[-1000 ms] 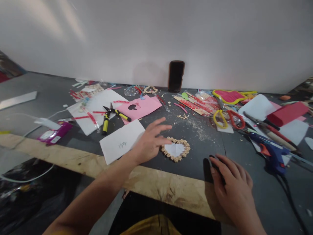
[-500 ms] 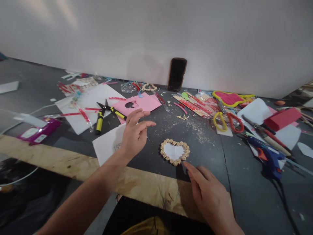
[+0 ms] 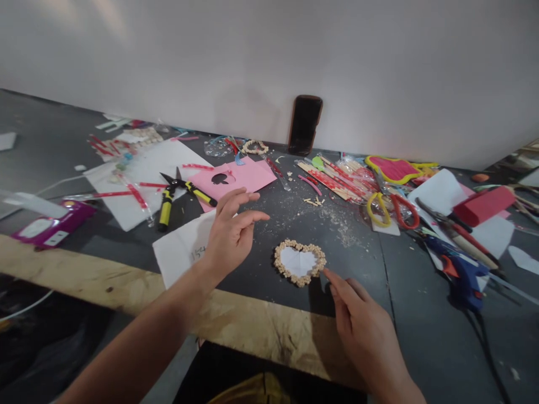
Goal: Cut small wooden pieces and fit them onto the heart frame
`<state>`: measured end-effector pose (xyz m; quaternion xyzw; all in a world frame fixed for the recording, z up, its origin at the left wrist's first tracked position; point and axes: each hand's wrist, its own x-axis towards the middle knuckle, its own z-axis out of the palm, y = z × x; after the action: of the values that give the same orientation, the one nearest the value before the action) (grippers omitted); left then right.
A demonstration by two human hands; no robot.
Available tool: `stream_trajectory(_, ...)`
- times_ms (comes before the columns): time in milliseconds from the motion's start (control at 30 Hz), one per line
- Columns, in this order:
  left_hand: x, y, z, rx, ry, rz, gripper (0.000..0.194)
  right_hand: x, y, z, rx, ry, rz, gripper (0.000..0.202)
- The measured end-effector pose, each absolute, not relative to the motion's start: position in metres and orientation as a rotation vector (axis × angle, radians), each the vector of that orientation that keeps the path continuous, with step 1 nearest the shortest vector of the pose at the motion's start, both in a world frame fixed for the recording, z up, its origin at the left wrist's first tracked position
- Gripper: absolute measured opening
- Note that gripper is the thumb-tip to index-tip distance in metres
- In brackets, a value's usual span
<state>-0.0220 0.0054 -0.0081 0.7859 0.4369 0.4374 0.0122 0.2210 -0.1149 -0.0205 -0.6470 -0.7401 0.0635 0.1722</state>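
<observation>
A white paper heart (image 3: 298,260) lies flat on the dark table, edged with small light-brown wooden pieces (image 3: 300,279). My right hand (image 3: 367,325) is at its lower right, the index finger stretched out to the border, or nearly so; I cannot tell whether it touches. The other fingers curl loosely beneath, and the hand grips nothing. To the left of the heart, my left hand (image 3: 233,238) is raised with thumb and fingers apart and holds nothing. Below it lies a white paper with handwriting (image 3: 174,252), partly hidden by the hand and wrist.
Yellow-black pliers (image 3: 165,207) and pink paper (image 3: 252,175) lie at the left, beyond a purple device (image 3: 56,225). A phone (image 3: 305,124) leans on the wall. On the right are chopsticks (image 3: 330,182), scissors (image 3: 389,207), red material (image 3: 484,205) and a blue glue gun (image 3: 458,269).
My right hand has shifted slightly right and up, its index fingertip moving along the heart's right edge. My left hand stays nearly still. The view has shifted a little.
</observation>
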Motion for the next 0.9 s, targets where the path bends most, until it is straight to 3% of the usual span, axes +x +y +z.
stream_trajectory(900, -0.022, 0.003, -0.006, 2.400, 1.312, 1.390, 0.031, 0.222, -0.091, -0.010, -1.951, -2.160, 0.220, 0.043)
